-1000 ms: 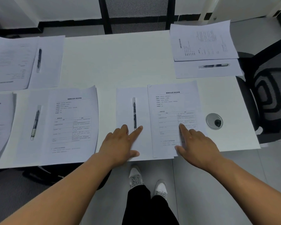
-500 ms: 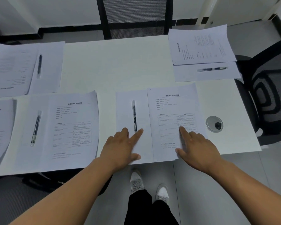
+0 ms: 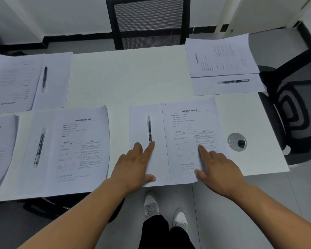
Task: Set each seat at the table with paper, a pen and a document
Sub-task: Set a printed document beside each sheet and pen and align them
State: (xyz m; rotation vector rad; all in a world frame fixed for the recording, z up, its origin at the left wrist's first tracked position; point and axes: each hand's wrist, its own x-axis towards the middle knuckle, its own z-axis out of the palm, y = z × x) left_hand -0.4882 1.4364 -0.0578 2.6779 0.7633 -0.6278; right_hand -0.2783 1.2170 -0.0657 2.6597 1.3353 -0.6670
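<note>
table (image 3: 142, 83) white | paper (image 3: 142, 123) plain white | document (image 3: 190, 126) white, black print, ruled grid | pen (image 3: 149, 130) black, clear cap | chair (image 3: 148, 20) black mesh | shoes (image 3: 151, 205) white

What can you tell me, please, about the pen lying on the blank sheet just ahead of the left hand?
The pen is slim, with a dark barrel and a clear, pale far end, seemingly plastic. It lies flat and lengthwise, pointing away from the person, near the middle of the blank sheet on the white table, left of the printed document. The left hand rests flat on that sheet, its index fingertip right at the pen's near end; actual contact cannot be confirmed.
</note>
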